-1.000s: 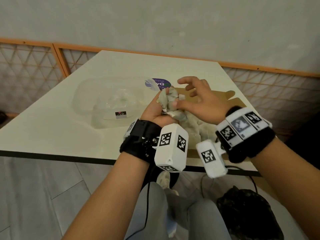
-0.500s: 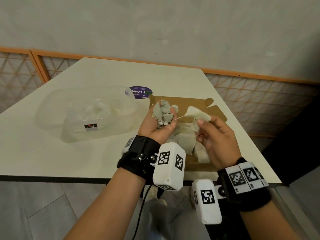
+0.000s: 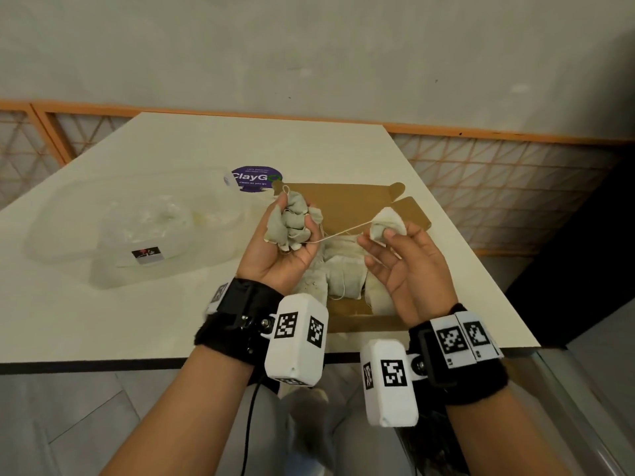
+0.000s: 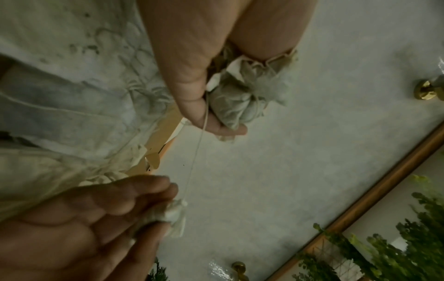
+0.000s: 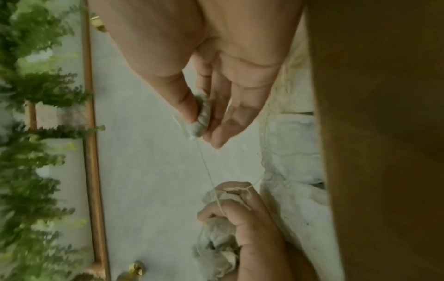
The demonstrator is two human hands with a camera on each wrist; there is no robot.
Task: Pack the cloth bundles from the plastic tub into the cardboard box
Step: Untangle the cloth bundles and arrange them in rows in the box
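The left hand (image 3: 285, 245) is held up over the table (image 3: 171, 304), and its fingers (image 5: 216, 211) are curled tight around a clump of grey-green cloth bundles (image 3: 292, 225). The right hand (image 3: 409, 269) is just beside it, pinching one small pale bundle (image 3: 388, 221) between thumb and fingertips, with the other fingers loose and a bit spread. A thin string (image 3: 343, 231) runs tight from the clump to the small bundle — so the two look tied or tangled together. Under both hands sits the flat brown cardboard box (image 3: 343, 207), with some pale bundles (image 3: 340, 273) already lying in it. The clear plastic tub (image 3: 113, 242) is to the left on the table, well apart from the hands; it is hard to tell how many bundles are left inside. The step now looks like getting one bundle free from the clump. To do it well, pulling harder is a bad idea, because the string could snap or make the knot tighter. It would be better to bring the hands closer so the string goes slack, then find where it loops around the clump and slip it off. The left hand may need to loosen a little, since the string seems to be caught under its fingers. Keeping both hands over the box helps too — anything that slips should land inside it.
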